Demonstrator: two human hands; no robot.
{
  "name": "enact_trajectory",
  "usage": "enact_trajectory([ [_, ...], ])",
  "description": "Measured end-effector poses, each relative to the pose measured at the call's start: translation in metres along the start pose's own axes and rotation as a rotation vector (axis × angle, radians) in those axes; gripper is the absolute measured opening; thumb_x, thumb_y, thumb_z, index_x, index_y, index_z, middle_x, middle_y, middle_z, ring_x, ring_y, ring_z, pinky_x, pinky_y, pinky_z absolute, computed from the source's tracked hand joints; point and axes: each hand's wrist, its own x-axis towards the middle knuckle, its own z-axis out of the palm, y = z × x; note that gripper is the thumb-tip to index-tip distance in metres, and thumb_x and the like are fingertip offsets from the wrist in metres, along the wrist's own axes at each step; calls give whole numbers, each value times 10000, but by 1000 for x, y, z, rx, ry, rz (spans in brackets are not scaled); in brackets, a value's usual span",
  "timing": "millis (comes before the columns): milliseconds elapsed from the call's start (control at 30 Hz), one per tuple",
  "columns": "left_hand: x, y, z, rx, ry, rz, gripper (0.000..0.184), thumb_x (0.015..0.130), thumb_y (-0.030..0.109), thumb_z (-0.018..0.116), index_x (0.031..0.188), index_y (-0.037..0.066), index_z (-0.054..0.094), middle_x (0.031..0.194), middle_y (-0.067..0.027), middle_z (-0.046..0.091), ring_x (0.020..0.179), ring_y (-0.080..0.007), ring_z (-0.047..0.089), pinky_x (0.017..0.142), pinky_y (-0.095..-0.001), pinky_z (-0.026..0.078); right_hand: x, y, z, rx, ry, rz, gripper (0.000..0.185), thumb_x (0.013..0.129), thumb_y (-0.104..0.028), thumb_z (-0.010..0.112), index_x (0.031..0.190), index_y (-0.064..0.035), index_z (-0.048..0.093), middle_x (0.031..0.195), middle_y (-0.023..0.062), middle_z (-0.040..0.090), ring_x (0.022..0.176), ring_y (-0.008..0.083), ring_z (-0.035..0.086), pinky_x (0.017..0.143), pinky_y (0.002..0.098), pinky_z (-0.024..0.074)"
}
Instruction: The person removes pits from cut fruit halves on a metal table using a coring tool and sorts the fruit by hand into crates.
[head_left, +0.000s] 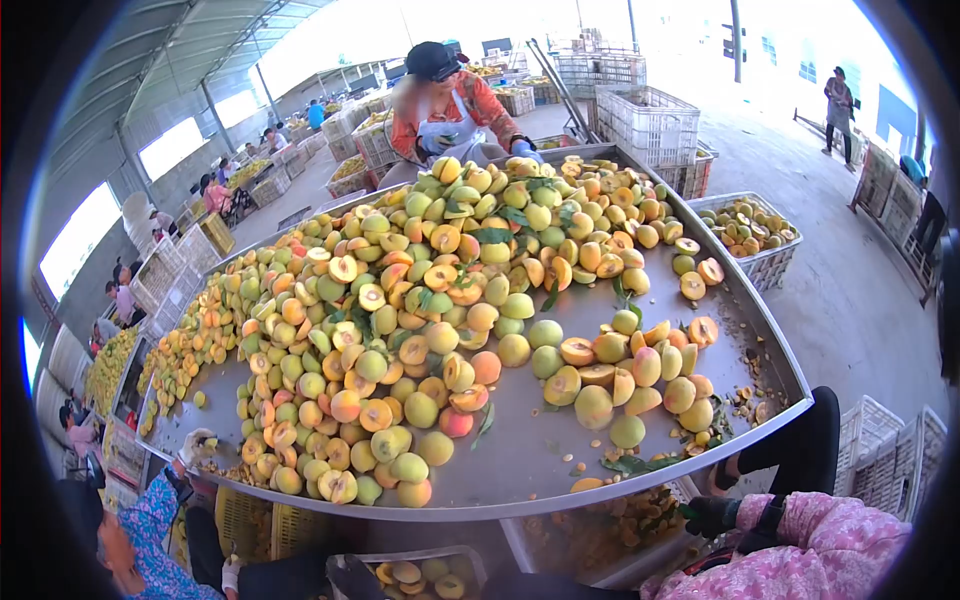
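Note:
Neither my left hand nor my right hand can be made out. In front of me, a metal table (520,490) holds a large heap of green, yellow and orange fruit (340,300), some of it cut in half, with leaves among it. A smaller group of fruit (593,408) lies nearer its right side. Below the near edge, a crate (515,540) holds fruit pieces, and a smaller container (475,562) holds fruit halves.
Across the table, a person (480,110) in orange leans over the heap. A co-worker's white-gloved hand (197,448) is at the left edge; a black-gloved hand (712,516) with a pink sleeve (810,530) is at right. A fruit crate (768,262) stands beyond the table's right side.

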Motion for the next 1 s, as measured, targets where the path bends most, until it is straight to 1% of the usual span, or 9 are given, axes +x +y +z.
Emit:
enact_trajectory([
  [67, -10, 55, 9, -259, 212, 103, 279, 863, 149, 451, 1061, -33, 526, 976, -151, 588, 890, -278, 575, 771, -377, 462, -18, 1, 19, -15, 76, -49, 179, 839, -342, 485, 970, -220, 491, 852, 17, 532, 506, 132, 460, 444, 296, 386],
  [133, -32, 160, 12, 0, 171, 387, 250, 885, 183, 461, 997, 2, 591, 920, -154, 616, 934, -284, 569, 796, -390, 469, -26, -2, 28, -44, 149, -88, 178, 852, -345, 483, 969, -212, 490, 843, 16, 543, 500, 118, 463, 430, 281, 381],
  [200, -35, 211, 37, 317, 128, 775, 205, 840, 158, 494, 914, -4, 595, 886, -124, 604, 793, -207, 586, 654, -324, 484, -24, 0, 23, -872, 356, -294, 180, 879, -309, 483, 1007, -183, 498, 771, -7, 549, 517, 88, 493, 427, 260, 386],
  [267, -56, 299, 60, -352, -504, 57, 186, 828, 193, 524, 909, 49, 610, 798, -137, 612, 745, -243, 608, 609, -339, 494, -39, -1, 36, -913, 308, -344, 182, 883, -280, 491, 1027, -168, 501, 747, -16, 552, 532, 85, 514, 433, 265, 405],
  [300, -64, 327, 83, 178, -390, 589, 225, 821, 242, 552, 977, 84, 590, 719, -111, 614, 717, -235, 620, 587, -352, 492, -45, -3, 42, -956, 275, -383, 187, 887, -252, 500, 1046, -153, 503, 723, -26, 556, 547, 81, 535, 439, 269, 423],
  [333, -71, 342, 105, 314, -377, 742, 228, 824, 240, 550, 991, 86, 582, 734, -112, 614, 724, -233, 620, 591, -353, 494, -52, -2, 45, -973, 263, -407, 193, 884, -254, 504, 1048, -151, 505, 725, -23, 559, 548, 83, 537, 441, 269, 425],
  [567, -104, 353, 243, 649, -713, 771, 269, 847, 222, 543, 1086, 98, 524, 842, -115, 615, 775, -217, 619, 613, -360, 511, -95, 6, 43, -1048, 289, -552, 235, 862, -268, 533, 1055, -135, 515, 739, 0, 575, 556, 97, 546, 458, 271, 439],
  [700, -164, 414, 248, 651, -727, 895, 296, 838, 207, 551, 1099, 75, 508, 869, -118, 604, 787, -216, 613, 642, -354, 512, -102, 19, 44, -1058, 341, -673, 260, 850, -277, 550, 1059, -125, 521, 747, 12, 584, 561, 105, 551, 467, 271, 446],
  [1000, -241, 501, 177, -65, -902, 786, 361, 817, 174, 569, 1130, 22, 472, 931, -124, 579, 814, -214, 601, 705, -343, 514, -107, 3, 71, -1125, 376, -860, 317, 822, -296, 588, 1069, -104, 535, 765, 41, 605, 570, 123, 562, 489, 273, 464],
])
